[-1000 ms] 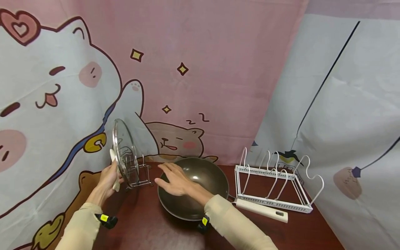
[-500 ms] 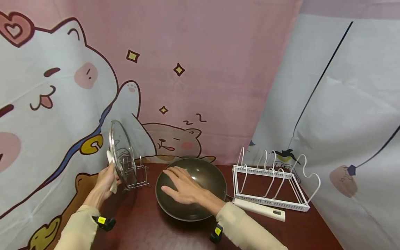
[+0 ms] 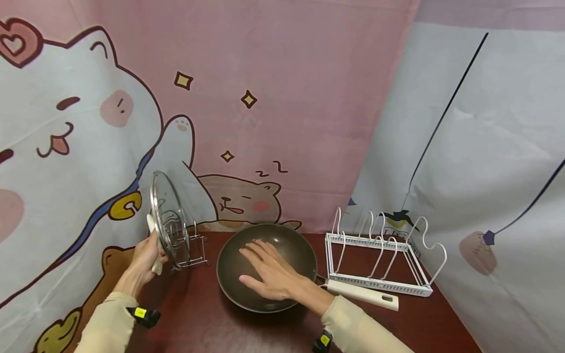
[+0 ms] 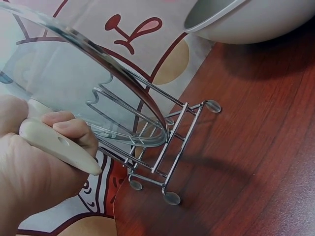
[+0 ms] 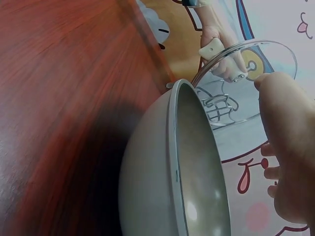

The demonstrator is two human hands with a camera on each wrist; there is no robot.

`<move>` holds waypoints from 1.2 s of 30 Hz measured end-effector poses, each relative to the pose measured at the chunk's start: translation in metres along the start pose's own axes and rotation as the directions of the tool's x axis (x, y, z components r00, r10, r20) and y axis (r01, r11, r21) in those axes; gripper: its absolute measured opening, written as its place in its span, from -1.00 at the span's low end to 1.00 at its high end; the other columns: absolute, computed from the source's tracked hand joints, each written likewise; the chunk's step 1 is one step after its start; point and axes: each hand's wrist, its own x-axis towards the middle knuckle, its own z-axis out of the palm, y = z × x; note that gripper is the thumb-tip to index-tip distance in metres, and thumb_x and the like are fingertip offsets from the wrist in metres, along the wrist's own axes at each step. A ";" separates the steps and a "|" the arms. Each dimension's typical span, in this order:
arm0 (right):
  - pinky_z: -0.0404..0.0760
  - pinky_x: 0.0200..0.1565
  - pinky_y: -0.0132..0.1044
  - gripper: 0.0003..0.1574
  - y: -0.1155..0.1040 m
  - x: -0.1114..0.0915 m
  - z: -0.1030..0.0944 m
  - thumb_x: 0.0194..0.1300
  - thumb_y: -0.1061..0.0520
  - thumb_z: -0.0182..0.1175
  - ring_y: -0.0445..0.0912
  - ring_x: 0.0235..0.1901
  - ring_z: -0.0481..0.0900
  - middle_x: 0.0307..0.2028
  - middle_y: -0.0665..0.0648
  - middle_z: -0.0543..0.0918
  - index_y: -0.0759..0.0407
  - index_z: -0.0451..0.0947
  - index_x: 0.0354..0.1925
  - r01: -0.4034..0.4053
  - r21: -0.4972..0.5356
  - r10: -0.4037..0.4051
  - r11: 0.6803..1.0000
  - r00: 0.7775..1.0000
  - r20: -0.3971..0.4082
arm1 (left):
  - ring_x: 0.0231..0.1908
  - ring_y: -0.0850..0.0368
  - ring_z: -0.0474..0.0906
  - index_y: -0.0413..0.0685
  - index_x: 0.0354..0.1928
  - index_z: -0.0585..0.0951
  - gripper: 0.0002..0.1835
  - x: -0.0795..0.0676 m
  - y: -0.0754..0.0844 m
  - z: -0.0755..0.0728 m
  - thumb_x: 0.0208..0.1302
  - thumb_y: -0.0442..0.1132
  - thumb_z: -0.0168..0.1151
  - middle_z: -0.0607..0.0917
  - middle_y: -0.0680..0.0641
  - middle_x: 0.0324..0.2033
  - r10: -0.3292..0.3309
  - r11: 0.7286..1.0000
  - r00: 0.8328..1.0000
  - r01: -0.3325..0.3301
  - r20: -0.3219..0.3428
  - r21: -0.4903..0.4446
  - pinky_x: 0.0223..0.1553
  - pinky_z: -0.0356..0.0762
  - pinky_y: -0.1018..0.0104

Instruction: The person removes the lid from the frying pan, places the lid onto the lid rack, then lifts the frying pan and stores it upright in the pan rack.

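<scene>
My left hand (image 3: 144, 256) grips the cream handle (image 4: 59, 147) of a glass pot lid (image 3: 155, 208), fingers wrapped round it. The lid stands on edge, steeply tilted. In the left wrist view its lower rim sits among the wires of a small metal lid rack (image 4: 182, 135). To the right, a dark-lined wok (image 3: 293, 245) with a pale outside rests on the table, its long cream handle (image 3: 362, 295) pointing right. Over the wok's bowl hovers my right hand (image 3: 275, 274), fingers extended and spread, holding nothing.
A white pan rack (image 3: 379, 283) with upright wire loops stands right of the wok, just behind its handle. The red-brown table (image 3: 194, 314) meets printed cloth curtains (image 3: 309, 122) at the back and sides.
My right hand has shifted right and slightly down over the wok. The left hand keeps its grip on the lid at the rack, and the whole view has drifted slightly.
</scene>
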 end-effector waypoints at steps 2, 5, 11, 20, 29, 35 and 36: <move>0.20 0.79 0.21 -0.07 0.001 -0.006 -0.001 0.73 -0.43 0.00 0.23 0.77 0.22 0.72 0.18 0.36 -0.03 0.22 0.77 -0.001 -0.019 0.001 1.000 1.000 0.005 | -0.49 0.36 0.43 0.08 0.19 0.44 -0.45 0.000 0.000 0.000 0.70 0.41 0.00 0.53 0.25 -0.48 -0.005 1.000 1.000 0.005 -0.004 -0.001 -0.48 0.54 0.44; 0.20 0.78 0.25 -0.06 0.002 -0.014 -0.004 0.72 -0.44 0.01 0.24 0.77 0.21 0.72 0.18 0.35 -0.06 0.20 0.78 -0.006 -0.032 0.006 0.999 1.000 0.010 | -0.49 0.35 0.42 0.08 0.17 0.45 -0.46 -0.001 0.001 0.000 0.70 0.40 0.01 0.52 0.25 -0.48 -0.012 1.000 1.000 0.012 -0.006 -0.010 -0.48 0.53 0.43; 0.17 0.78 0.29 -0.05 0.007 -0.034 -0.013 0.71 -0.46 0.02 0.24 0.77 0.21 0.72 0.20 0.36 -0.12 0.18 0.79 -0.040 -0.027 0.040 0.999 0.999 0.024 | -0.49 0.35 0.40 0.10 0.10 0.45 -0.51 -0.002 0.004 0.000 0.72 0.37 0.00 0.50 0.24 -0.49 -0.019 1.000 1.000 0.019 0.010 -0.025 -0.50 0.51 0.41; 0.23 0.74 0.36 -0.07 0.019 -0.067 -0.019 0.73 -0.49 -0.03 0.33 0.75 0.24 0.73 0.23 0.34 -0.15 0.20 0.79 -0.052 -0.054 0.055 0.997 0.997 0.046 | -0.50 0.35 0.41 0.10 0.09 0.48 -0.52 -0.005 0.006 0.001 0.72 0.36 0.01 0.52 0.23 -0.48 -0.027 0.999 1.000 0.027 0.012 -0.034 -0.51 0.52 0.41; 0.29 0.70 0.39 -0.06 0.026 -0.092 -0.024 0.70 -0.48 0.05 0.35 0.71 0.30 0.70 0.21 0.40 -0.09 0.27 0.76 -0.063 -0.092 0.065 0.994 0.998 0.026 | -0.49 0.35 0.44 0.11 0.11 0.46 -0.52 -0.005 0.002 0.000 0.72 0.36 0.01 0.55 0.24 -0.48 -0.034 0.999 0.999 0.034 0.009 -0.033 -0.50 0.54 0.41; 0.34 0.69 0.35 -0.07 0.031 -0.106 -0.027 0.71 -0.52 0.00 0.34 0.69 0.34 0.68 0.21 0.44 -0.11 0.30 0.75 -0.069 -0.134 0.072 0.989 0.997 0.017 | -0.51 0.36 0.40 0.17 0.00 0.52 -0.56 -0.004 0.003 -0.001 0.71 0.36 0.04 0.52 0.24 -0.50 -0.024 0.999 1.000 0.025 0.018 -0.048 -0.54 0.49 0.43; 0.35 0.68 0.35 -0.07 0.032 -0.109 -0.027 0.70 -0.51 0.01 0.34 0.69 0.35 0.67 0.21 0.45 -0.11 0.30 0.74 -0.070 -0.138 0.073 0.988 0.997 0.014 | -0.50 0.36 0.40 0.17 -0.01 0.53 -0.57 -0.004 0.003 -0.001 0.72 0.35 0.05 0.52 0.24 -0.50 -0.022 0.998 1.000 0.023 0.022 -0.054 -0.54 0.48 0.43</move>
